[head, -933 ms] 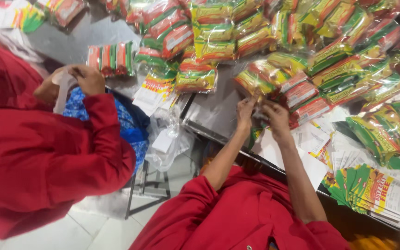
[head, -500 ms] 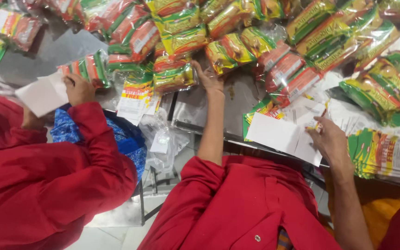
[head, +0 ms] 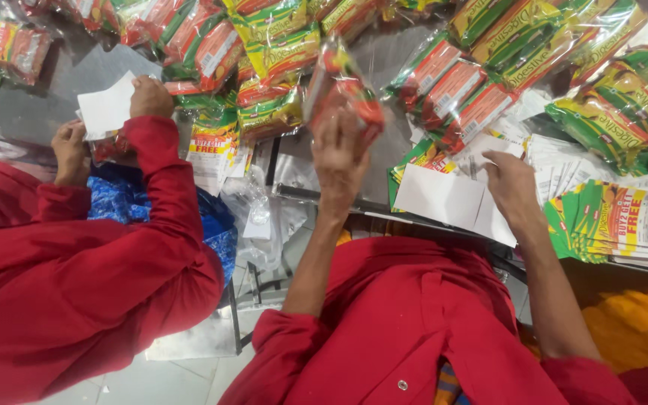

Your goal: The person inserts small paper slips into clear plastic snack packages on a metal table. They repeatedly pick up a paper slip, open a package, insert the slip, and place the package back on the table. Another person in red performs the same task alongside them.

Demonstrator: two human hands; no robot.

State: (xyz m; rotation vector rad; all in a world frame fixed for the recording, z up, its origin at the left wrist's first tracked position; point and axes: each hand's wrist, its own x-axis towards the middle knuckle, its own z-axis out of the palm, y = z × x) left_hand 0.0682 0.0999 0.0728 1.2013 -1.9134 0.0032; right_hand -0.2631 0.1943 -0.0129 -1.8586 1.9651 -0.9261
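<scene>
While your left hand (head: 339, 154) is lifted above the metal table (head: 395, 150), its fingers are closed around a clear-wrapped red and green packet (head: 339, 90). Your right hand (head: 511, 187) lies flat and open on a white card (head: 444, 196) at the table's near edge, beside a stack of green flyers (head: 624, 225). To your left, a co-worker in a red sleeve (head: 159, 180) holds a white slip (head: 106, 109).

Your left hand (head: 339, 161) was raised at the end of a bare, nearly straight forearm, fingers curled in a closed grasp. Your right hand (head: 514, 191) lay lower and flatter, palm down, fingers extended, red sleeves pushed back.
</scene>
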